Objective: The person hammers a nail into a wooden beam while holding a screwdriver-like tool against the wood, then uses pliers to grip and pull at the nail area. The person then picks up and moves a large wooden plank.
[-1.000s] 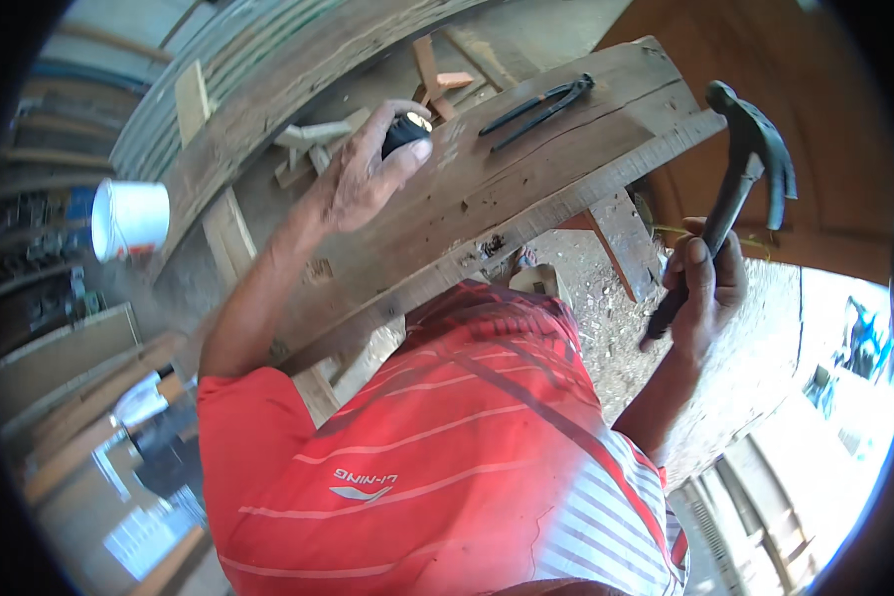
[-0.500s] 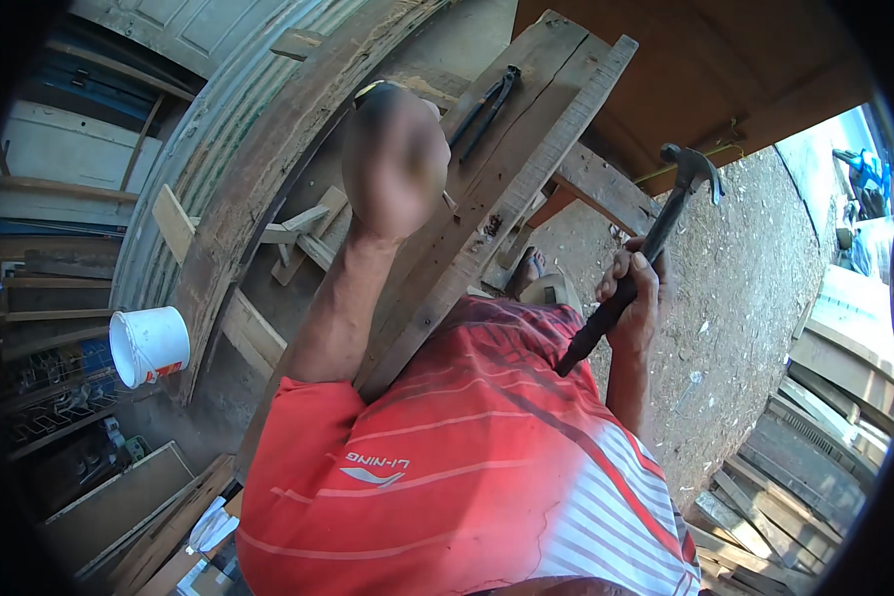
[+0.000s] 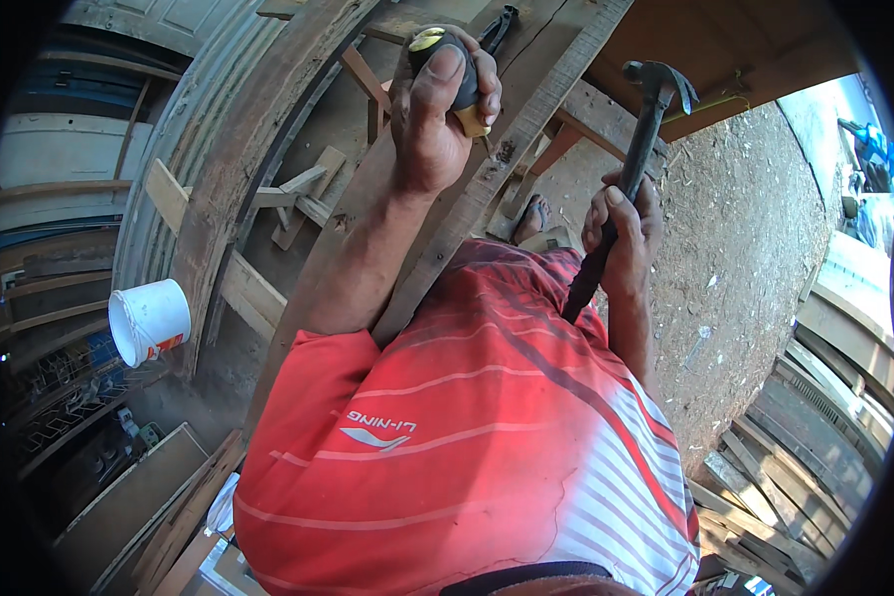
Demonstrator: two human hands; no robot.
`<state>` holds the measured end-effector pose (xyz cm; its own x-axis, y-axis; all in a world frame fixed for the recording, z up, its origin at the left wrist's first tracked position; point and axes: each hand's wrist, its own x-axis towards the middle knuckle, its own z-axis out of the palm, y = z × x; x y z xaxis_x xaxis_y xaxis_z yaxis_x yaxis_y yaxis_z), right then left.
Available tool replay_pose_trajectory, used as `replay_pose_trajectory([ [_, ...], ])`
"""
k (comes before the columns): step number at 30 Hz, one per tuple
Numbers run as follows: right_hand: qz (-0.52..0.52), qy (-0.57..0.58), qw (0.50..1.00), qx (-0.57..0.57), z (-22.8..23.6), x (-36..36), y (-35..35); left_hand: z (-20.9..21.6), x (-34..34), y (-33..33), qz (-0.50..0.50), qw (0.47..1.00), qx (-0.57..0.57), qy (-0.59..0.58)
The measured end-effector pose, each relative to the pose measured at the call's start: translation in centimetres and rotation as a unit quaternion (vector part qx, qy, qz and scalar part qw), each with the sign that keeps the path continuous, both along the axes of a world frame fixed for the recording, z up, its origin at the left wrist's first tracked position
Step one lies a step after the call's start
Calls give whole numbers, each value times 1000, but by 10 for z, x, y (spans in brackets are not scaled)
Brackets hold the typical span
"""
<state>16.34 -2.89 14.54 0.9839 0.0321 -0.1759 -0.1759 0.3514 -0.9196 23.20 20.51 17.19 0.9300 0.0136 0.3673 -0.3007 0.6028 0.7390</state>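
My left hand [image 3: 432, 124], raised over the wooden bench [image 3: 541, 84], is closed around a screwdriver with a yellow-and-black handle [image 3: 449, 66]. Only a short bit of its thin shaft shows below the fist, pointing toward the bench's edge beam. On the other side, my right hand [image 3: 624, 233] grips the dark handle of a claw hammer [image 3: 648, 124]. The hammer's head is up and away from me, and its handle end is close to my shirt. A pair of pincers [image 3: 498, 28] lies on the bench just beyond my left hand, partly hidden by it.
A white bucket [image 3: 159, 320] stands at the left near a long, rough timber [image 3: 238, 149]. Wood scraps [image 3: 308, 189] lie under the bench. A brown panel [image 3: 715, 50] is at the far right, above littered ground [image 3: 735, 258]. Stacked boards [image 3: 785, 467] lie at the lower right.
My left hand has shifted up and to the right, and the screwdriver handle in it now shows clearly. The hammer in my right hand has moved up and slightly left.
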Motion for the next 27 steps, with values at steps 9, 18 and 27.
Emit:
replay_pose_trajectory([
  [9, -19, -7, 1000, -17, 0, -5, 1, 1, 4, -10, 90, 994, 51, -19],
  [18, -12, 3, 1000, -25, 3, -6, 8, -4, 7, -2, 68, 997, 15, -24],
  [27, 39, -64, 984, -164, 47, 3, 12, -6, 5, -2, 10, 998, 57, -21],
])
